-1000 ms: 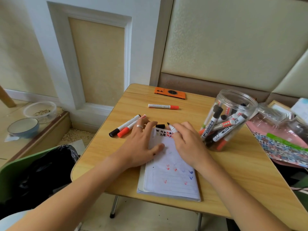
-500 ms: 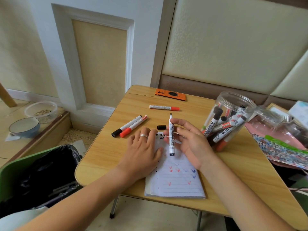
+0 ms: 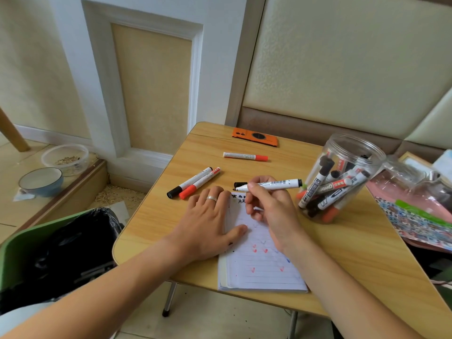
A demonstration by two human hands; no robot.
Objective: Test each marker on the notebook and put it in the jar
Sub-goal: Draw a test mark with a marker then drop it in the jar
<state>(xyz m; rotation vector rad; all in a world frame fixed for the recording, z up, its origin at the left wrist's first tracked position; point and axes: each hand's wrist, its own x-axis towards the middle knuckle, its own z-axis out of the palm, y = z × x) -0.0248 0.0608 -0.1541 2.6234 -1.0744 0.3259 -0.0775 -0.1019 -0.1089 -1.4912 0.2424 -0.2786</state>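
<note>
Notebook [image 3: 259,270] is pinned to the desk [image 3: 151,216] by the flat, spread left hand [image 3: 208,223] — the uncapped marker [image 3: 271,185], pinched in the right hand [image 3: 271,204], is held over its top edge. Tip should be tilted down onto bare paper — then capped and dropped in the jar [image 3: 342,177].

Notebook [image 3: 261,267] top edge and upper page partly covered by left hand [image 3: 208,226] and right hand [image 3: 271,206]. Black scribbles there only partly seen. Print on held marker [image 3: 271,185] too small to read. Lower ends of markers in jar [image 3: 342,177] overlapped, count unclear. Patterned sheet [image 3: 415,223] cut off at right edge.
</note>
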